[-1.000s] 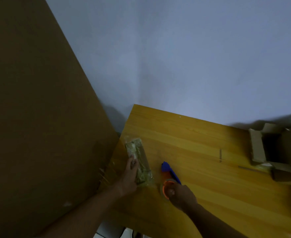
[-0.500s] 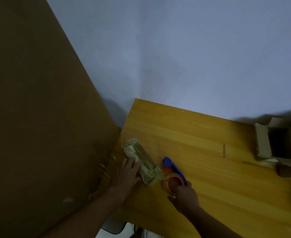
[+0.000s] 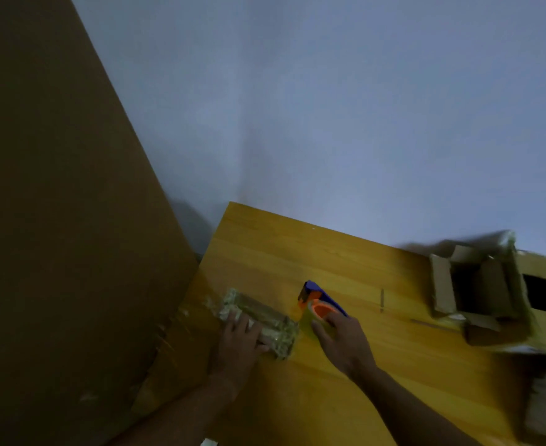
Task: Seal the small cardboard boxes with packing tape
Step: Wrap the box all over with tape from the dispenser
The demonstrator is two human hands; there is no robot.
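On the worktop (image 3: pixel 377 375), the left hand (image 3: pixel 237 344) lies flat-fingered on the taped box (image 3: pixel 265 318) while the right hand (image 3: pixel 345 341) grips the dispenser (image 3: pixel 321 304).

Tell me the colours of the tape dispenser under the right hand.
Blue body with an orange core, seen in the head view: tape dispenser.

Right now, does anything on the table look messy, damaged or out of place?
Yes. The small box under the left hand is wrapped in crumpled, wrinkled tape, not one flat strip. At the table's right edge, an open cardboard box has flaps splayed out unevenly. The right hand grips the tape dispenser.
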